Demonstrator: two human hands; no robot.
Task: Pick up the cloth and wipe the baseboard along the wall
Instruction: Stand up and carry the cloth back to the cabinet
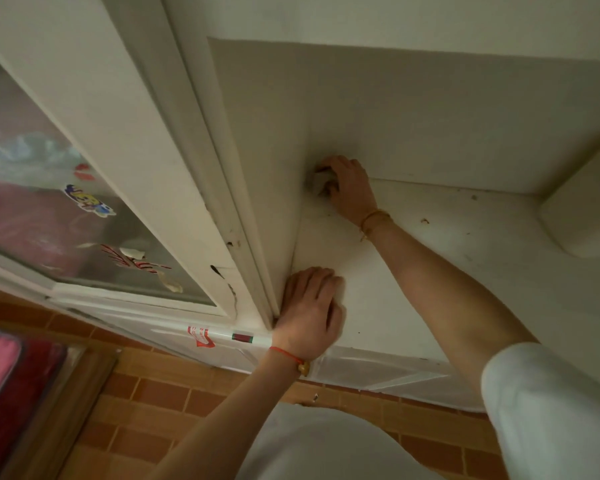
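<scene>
Head view looks steeply down at a white ledge [413, 244] that runs into a corner beside a glazed door frame [174, 188], and both bare arms reach into that corner. The right hand [349, 188] is farthest in, its fingers [329, 168] curled round a small pale cloth [318, 181] bunched into a wad, and it presses that wad where the wall [430, 116] meets the ledge, right at the inner corner. Bunching the cloth that tightly probably lets it get into the seam, where dirt would settle; whether a proper baseboard strip runs there is hard to tell, since everything is the same off-white. The left hand [312, 306] lies nearer the person, palm down on the ledge with fingers loosely spread and holding nothing, its edge against the foot of the door frame. It seems placed there as a prop, taking the body's weight during the lean forward so the wiping arm can move freely. Dark specks [425, 221] dot the ledge further right, toward a rounded white block [582, 209], which suggests the wipe starts at the corner and most of the run is not yet done. Orange brick-pattern floor tiles [146, 410] show below.
</scene>
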